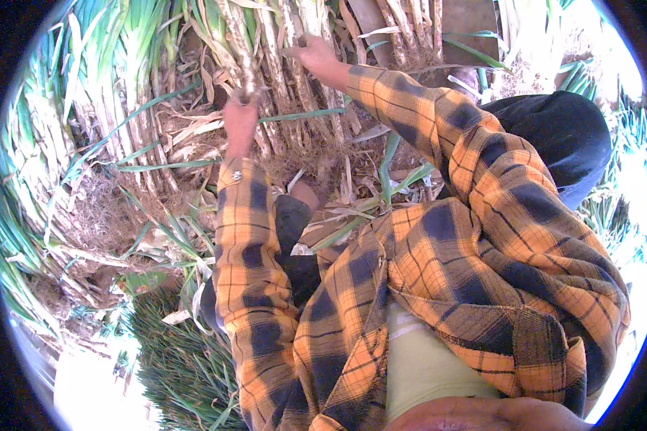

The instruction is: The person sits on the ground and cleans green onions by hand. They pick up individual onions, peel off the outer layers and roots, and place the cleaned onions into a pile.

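My left hand point(241, 121) is closed around the lower part of a long green onion stalk point(242, 62). My right hand point(318, 58) is farther up and to the right, its fingers against a standing row of onion stalks point(277, 70). Whether those fingers grip a stalk is hard to see. Brown dry skins cling to the stalks, and their tangled roots point(302, 153) hang at the bottom. A loose green leaf point(302, 115) crosses in front of the row, just right of my left hand.
More onions with white stems point(116, 102) are stacked at the left, above a mass of roots point(105, 210). Another bunch point(412, 32) stands at the upper right. Dry leaf scraps point(350, 215) litter the ground. Dark green leaves point(188, 355) lie at the lower left, beside my plaid sleeve.
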A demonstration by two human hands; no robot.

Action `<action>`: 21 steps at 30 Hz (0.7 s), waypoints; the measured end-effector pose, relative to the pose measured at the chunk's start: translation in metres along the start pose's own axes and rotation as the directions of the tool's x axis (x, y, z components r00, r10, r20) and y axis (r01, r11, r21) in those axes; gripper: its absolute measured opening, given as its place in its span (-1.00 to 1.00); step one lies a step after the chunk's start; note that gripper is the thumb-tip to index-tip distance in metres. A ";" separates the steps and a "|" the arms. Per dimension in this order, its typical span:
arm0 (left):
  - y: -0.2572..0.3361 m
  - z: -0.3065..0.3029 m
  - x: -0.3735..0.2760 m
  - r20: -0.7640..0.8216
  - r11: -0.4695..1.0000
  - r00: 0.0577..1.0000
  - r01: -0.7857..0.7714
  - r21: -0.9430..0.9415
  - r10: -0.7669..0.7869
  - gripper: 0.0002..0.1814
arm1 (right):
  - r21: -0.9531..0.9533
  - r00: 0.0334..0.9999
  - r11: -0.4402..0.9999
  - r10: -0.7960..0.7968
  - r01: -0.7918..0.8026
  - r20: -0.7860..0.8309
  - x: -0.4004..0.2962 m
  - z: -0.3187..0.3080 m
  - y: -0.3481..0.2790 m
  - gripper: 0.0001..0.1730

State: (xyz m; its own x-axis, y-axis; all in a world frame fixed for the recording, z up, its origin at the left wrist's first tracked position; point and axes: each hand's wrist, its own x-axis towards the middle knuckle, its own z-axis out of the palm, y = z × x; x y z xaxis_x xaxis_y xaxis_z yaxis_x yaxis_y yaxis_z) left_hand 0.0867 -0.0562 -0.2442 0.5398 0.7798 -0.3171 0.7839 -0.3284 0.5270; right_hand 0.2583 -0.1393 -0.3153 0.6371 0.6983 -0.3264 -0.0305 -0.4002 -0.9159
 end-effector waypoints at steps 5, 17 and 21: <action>-0.013 0.054 -0.016 -0.103 0.991 0.990 0.082 -0.103 -0.093 -0.58 | -0.015 0.935 0.997 -0.066 0.076 0.349 -0.020 0.013 -0.019 -0.62; 0.089 0.067 -0.066 -0.010 0.992 0.998 -0.062 -0.108 0.061 -0.69 | -0.114 0.997 0.993 -0.031 0.023 -0.065 -0.019 0.009 -0.016 -0.61; 0.125 0.040 -0.091 -0.024 0.922 0.980 -0.196 -0.333 0.200 -0.66 | 0.062 0.997 0.997 -0.047 0.043 0.060 0.004 -0.039 -0.035 -0.52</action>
State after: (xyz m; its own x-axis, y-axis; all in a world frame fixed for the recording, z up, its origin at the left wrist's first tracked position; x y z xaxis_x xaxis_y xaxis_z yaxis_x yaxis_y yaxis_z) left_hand 0.1482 -0.1893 -0.1807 0.6780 0.7111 -0.1865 0.5148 -0.2781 0.8110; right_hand 0.2922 -0.1453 -0.2753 0.5908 0.7503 -0.2965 -0.0511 -0.3320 -0.9419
